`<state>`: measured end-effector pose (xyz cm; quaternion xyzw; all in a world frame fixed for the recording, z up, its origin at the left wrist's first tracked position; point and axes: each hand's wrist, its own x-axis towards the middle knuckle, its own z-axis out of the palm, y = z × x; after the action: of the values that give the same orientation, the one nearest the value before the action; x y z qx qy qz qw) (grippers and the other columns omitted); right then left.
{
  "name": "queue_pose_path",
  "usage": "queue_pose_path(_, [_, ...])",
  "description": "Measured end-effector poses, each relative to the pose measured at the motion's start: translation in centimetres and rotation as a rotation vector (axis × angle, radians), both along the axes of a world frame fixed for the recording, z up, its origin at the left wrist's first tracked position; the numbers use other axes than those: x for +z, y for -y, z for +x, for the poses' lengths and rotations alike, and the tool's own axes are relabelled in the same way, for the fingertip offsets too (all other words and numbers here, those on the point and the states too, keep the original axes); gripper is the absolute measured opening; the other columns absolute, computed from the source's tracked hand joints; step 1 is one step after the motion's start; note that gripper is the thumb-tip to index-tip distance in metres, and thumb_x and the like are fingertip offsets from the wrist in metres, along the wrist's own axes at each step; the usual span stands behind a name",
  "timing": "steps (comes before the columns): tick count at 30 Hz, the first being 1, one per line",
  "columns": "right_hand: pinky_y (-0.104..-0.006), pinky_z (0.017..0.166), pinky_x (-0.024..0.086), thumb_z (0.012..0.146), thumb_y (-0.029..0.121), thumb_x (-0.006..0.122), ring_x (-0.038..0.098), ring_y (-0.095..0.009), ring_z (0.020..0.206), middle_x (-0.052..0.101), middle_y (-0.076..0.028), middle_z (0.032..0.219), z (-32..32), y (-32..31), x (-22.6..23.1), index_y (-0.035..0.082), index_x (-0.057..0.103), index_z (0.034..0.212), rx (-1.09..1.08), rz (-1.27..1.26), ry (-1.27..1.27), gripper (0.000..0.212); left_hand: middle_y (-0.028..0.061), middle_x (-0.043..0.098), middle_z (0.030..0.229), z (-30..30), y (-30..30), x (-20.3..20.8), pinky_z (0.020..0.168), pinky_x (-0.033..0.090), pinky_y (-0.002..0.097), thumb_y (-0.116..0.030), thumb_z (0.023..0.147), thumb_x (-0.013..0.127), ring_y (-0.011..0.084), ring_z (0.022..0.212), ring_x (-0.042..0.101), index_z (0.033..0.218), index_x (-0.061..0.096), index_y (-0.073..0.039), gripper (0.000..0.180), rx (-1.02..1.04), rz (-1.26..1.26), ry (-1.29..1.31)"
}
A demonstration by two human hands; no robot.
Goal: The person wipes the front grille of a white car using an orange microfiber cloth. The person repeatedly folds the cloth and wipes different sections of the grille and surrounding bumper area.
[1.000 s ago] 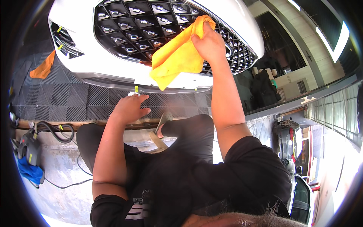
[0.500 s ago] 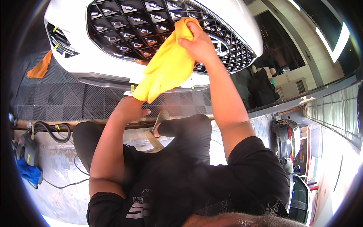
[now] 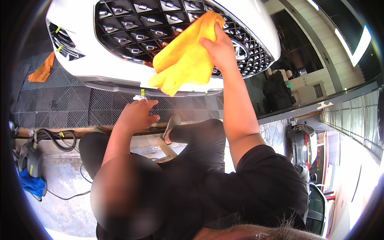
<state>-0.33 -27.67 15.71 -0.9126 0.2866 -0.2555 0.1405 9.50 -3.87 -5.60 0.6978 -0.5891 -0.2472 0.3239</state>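
A yellow-orange microfibre cloth (image 3: 182, 62) hangs from my right hand (image 3: 222, 52), pinched between thumb and fingers. It drapes in front of the dark, diamond-patterned grille (image 3: 136, 34) of a white car, and its lower corners fall over the white bumper (image 3: 116, 68). Whether the cloth touches the grille I cannot tell. My left hand (image 3: 138, 115) is below the bumper, holding nothing, with its fingers apart. Just past its fingertips shows a small white object (image 3: 139, 97), too small to name, close to a yellow-green tape tab (image 3: 143, 92) on the bumper's lower edge.
An orange cloth (image 3: 42, 71) lies on dark ribbed floor tiles (image 3: 64, 106) at left. A grey machine (image 3: 30, 160) with a black hose (image 3: 56, 142) and a blue cloth (image 3: 31, 183) stands at lower left, its cable trailing across the floor. Another car (image 3: 303, 146) is at far right.
My right hand has moved up and to the right, carrying the cloth. The cloth's lower end has left my left hand, whose fingers have spread.
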Motion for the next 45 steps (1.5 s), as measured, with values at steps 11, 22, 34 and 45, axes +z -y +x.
queue_pose_path(11, [-0.0324, 0.096, 0.054, 0.092, 0.017, 0.077, 0.067, -0.014, 0.107, 0.072, -0.008, 0.118, -5.0, 1.8, -2.7, 0.002, 0.06, 0.14, 0.411, 0.551, -0.017, 0.053, 0.0124, 0.071, 0.091, 1.6, 0.3, 2.4, 0.079, 0.056, 0.0414, -0.021, 0.088, 0.077, 0.0283, 0.084, 0.069, 0.097, 0.074, -0.004, 0.019, 0.208, -0.29, -0.272])
queue_pose_path(22, [-0.0375, 0.085, 0.054, 0.089, 0.018, 0.079, 0.07, -0.027, 0.096, 0.073, -0.014, 0.103, -9.1, -3.3, -5.1, 0.002, 0.069, 0.122, 0.855, 0.472, -0.311, 0.038, 0.0153, 0.056, 0.15, -2.5, 1.2, 11.1, 0.122, 0.032, 0.04, -0.02, 0.1, 0.064, 0.0237, 0.144, 0.046, 0.155, 0.044, 0.0, 0.062, -0.231, -0.658, -0.599])
queue_pose_path(34, [-0.0321, 0.099, 0.052, 0.093, 0.016, 0.077, 0.067, -0.016, 0.11, 0.072, -0.007, 0.122, -10.4, -1.8, -12.6, 0.009, 0.064, 0.143, 0.94, 1.033, 0.063, 0.052, 0.0095, 0.069, 0.113, -4.2, -0.9, 12.6, 0.097, 0.052, 0.0376, -0.008, 0.101, 0.065, 0.0178, 0.108, 0.064, 0.101, 0.064, -0.005, 0.003, 0.012, -0.53, -0.99])
queue_pose_path(45, [-0.0434, 0.097, 0.054, 0.095, 0.026, 0.072, 0.07, -0.029, 0.107, 0.07, -0.011, 0.115, -10.2, -2.1, -19.5, 0.024, 0.056, 0.15, 0.612, 0.508, -0.166, 0.058, 0.0049, 0.067, 0.098, 0.5, 11.3, 19.5, 0.078, 0.055, 0.0337, -0.021, 0.103, 0.067, 0.0171, 0.086, 0.066, 0.111, 0.073, -0.003, 0.02, 0.605, -0.752, 0.187])
